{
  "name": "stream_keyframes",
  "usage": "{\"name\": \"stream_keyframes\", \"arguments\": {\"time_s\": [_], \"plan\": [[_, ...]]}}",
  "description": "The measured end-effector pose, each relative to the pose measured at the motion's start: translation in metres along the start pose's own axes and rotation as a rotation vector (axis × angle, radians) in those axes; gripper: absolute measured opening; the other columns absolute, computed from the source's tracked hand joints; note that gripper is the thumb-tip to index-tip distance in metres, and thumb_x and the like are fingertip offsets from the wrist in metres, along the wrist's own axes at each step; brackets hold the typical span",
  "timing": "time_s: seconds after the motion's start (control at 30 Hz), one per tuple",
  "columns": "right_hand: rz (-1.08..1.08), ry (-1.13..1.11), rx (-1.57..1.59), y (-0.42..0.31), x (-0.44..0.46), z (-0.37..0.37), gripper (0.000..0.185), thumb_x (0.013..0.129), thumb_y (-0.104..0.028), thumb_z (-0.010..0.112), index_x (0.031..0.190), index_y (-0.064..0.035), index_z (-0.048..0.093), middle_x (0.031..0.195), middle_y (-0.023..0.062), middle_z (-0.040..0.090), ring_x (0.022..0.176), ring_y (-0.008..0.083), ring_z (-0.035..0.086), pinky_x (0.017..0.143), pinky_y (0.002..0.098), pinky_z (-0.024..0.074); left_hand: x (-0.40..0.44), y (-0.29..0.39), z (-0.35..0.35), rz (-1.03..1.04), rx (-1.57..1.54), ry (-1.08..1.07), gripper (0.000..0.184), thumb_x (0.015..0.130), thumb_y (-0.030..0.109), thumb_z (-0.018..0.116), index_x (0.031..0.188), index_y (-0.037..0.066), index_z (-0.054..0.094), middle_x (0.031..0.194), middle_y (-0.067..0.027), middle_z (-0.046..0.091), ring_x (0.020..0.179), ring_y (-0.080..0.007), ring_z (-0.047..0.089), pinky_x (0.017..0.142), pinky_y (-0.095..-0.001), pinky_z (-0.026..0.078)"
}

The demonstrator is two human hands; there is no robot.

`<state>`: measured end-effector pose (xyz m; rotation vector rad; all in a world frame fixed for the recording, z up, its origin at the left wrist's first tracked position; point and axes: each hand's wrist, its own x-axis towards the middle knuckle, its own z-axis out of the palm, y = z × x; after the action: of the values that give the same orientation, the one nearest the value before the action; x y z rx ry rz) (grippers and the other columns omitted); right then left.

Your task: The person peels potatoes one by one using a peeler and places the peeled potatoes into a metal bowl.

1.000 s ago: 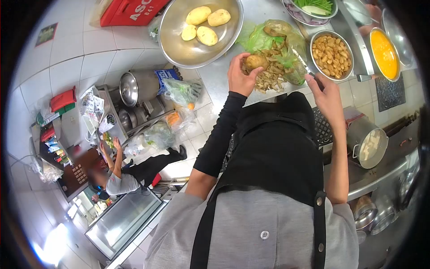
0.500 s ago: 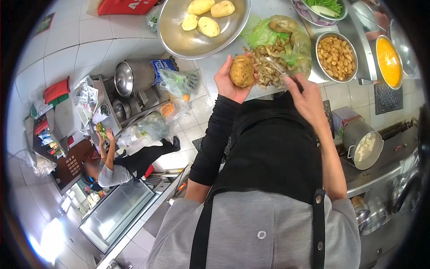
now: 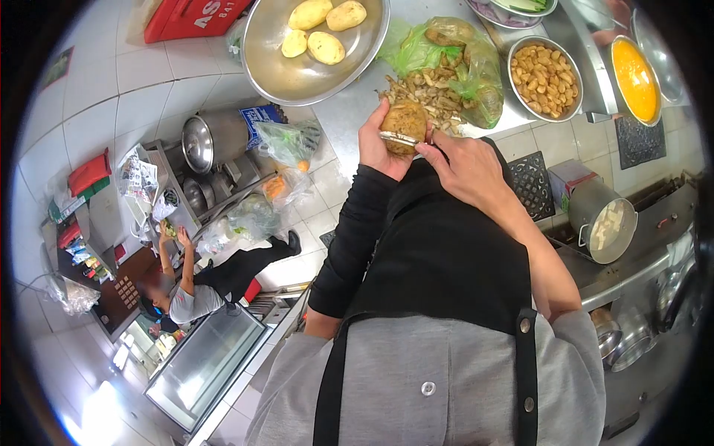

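Potato (image 3: 408, 117), looking mostly unpeeled, sat in my half-curled left hand (image 3: 377, 147), while my right hand (image 3: 472, 169) pinched the peeler (image 3: 399, 138) against it. Four peeled potatoes (image 3: 326, 47) lay in the metal bowl (image 3: 274, 68) beyond.

Near the upper centre of the frame, you have a rounded potato (image 3: 408, 117) in your left hand (image 3: 376, 147), its visible side covered in rough, yellowish-brown skin with darker specks. A slim, silvery metal tool (image 3: 399, 139) lies crosswise over the potato's lower part, touching it, its other end at the fingers of your right hand (image 3: 467, 167). Just above and to the right of your potato, thin brown and pale peelings (image 3: 428, 93) lie in a loose, tangled heap. Toward the upper left, four pale yellow, peeled potatoes (image 3: 326, 47) rest close together inside a wide metal bowl (image 3: 260, 56).
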<state>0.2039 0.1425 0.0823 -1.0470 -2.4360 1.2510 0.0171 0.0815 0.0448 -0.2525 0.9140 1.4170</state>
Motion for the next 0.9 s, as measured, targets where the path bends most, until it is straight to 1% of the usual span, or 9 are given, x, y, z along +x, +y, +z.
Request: {"name": "stream_keyframes", "arguments": {"time_s": [0.03,0.13,0.23,0.33,0.43,0.53,0.63,0.73,0.9], "plan": [[-0.005,-0.028,-0.021,0.0,0.0,0.0,0.044,0.109,-0.045,0.057,0.106,-0.0027,0.072,0.071,0.0209,0.07,0.07,0.0438,0.07,0.065,0.0543,0.0553,-0.003,0.0,0.004,0.016,0.002,0.05,0.057,0.112,0.043,0.041,0.132,-0.008,0.057,0.12,-0.0269,0.07,0.104,-0.0385,0.071,0.093,-0.0484,0.059],[-0.086,0.02,0.045,0.0,-0.001,0.003,0.044,0.11,-0.042,0.057,0.094,-0.0033,0.066,0.068,0.0219,0.066,0.068,0.0454,0.067,0.063,0.0547,0.0511,-0.006,0.002,-0.006,-0.007,0.012,-0.016,0.055,0.112,0.041,0.041,0.131,-0.008,0.057,0.117,-0.0277,0.07,0.101,-0.039,0.072,0.091,-0.0501,0.06],[-0.079,0.035,0.063,-0.004,-0.002,0.0,0.044,0.111,-0.042,0.056,0.092,-0.0037,0.066,0.069,0.0214,0.066,0.068,0.0453,0.067,0.063,0.0543,0.0512,-0.01,0.003,-0.01,-0.026,-0.033,-0.056,0.054,0.111,0.04,0.042,0.13,-0.008,0.057,0.112,-0.0276,0.071,0.098,-0.0391,0.072,0.089,-0.05,0.06],[-0.041,-0.043,-0.009,-0.005,-0.001,-0.004,0.044,0.11,-0.043,0.057,0.092,-0.0038,0.066,0.068,0.0213,0.065,0.068,0.045,0.067,0.063,0.0539,0.0514,-0.012,0.004,-0.005,-0.014,-0.025,0.058,0.055,0.11,0.041,0.043,0.129,-0.008,0.058,0.111,-0.0266,0.071,0.098,-0.0384,0.072,0.089,-0.05,0.06],[-0.087,-0.04,0.039,0.006,-0.002,0.009,0.047,0.111,-0.044,0.053,0.099,-0.0026,0.072,0.068,0.0218,0.068,0.067,0.0448,0.07,0.063,0.0553,0.0548,-0.012,0.006,-0.01,-0.005,0.083,0.093,0.053,0.109,0.041,0.043,0.129,-0.007,0.058,0.113,-0.0258,0.07,0.099,-0.0382,0.071,0.088,-0.0505,0.06],[0.02,-0.051,-0.041,0.02,0.01,0.026,0.051,0.112,-0.043,0.051,0.093,-0.0013,0.074,0.07,0.0242,0.069,0.07,0.0467,0.07,0.065,0.0572,0.0551,-0.011,0.013,-0.03,-0.048,0.101,0.162,0.05,0.11,0.039,0.044,0.13,-0.005,0.057,0.116,-0.0259,0.069,0.103,-0.0397,0.07,0.088,-0.0514,0.06],[0.234,-0.098,-0.195,0.066,0.026,0.033,0.057,0.112,-0.044,0.049,0.091,0.0007,0.077,0.079,0.0282,0.071,0.08,0.049,0.071,0.071,0.0584,0.0549,-0.025,0.016,-0.048,-0.219,0.014,-0.047,0.049,0.109,0.038,0.048,0.131,-0.004,0.057,0.119,-0.0252,0.068,0.107,-0.0407,0.068,0.089,-0.0513,0.059],[0.218,-0.057,-0.063,0.045,0.01,0.018,0.056,0.112,-0.045,0.049,0.091,0.0001,0.075,0.079,0.0284,0.071,0.081,0.049,0.071,0.073,0.0576,0.0548,-0.033,0.012,-0.034,-0.2,0.014,0.141,0.05,0.109,0.039,0.051,0.132,-0.005,0.056,0.121,-0.0242,0.067,0.108,-0.0408,0.067,0.09,-0.0508,0.059],[0.06,-0.13,0.062,0.005,-0.011,0.013,0.044,0.111,-0.041,0.055,0.093,-0.0023,0.066,0.072,0.0242,0.066,0.074,0.0482,0.066,0.069,0.0567,0.0497,-0.028,0.012,-0.029,-0.173,-0.031,0.155,0.05,0.108,0.04,0.054,0.134,-0.003,0.058,0.119,-0.0219,0.068,0.105,-0.0372,0.069,0.088,-0.0516,0.06]]}}
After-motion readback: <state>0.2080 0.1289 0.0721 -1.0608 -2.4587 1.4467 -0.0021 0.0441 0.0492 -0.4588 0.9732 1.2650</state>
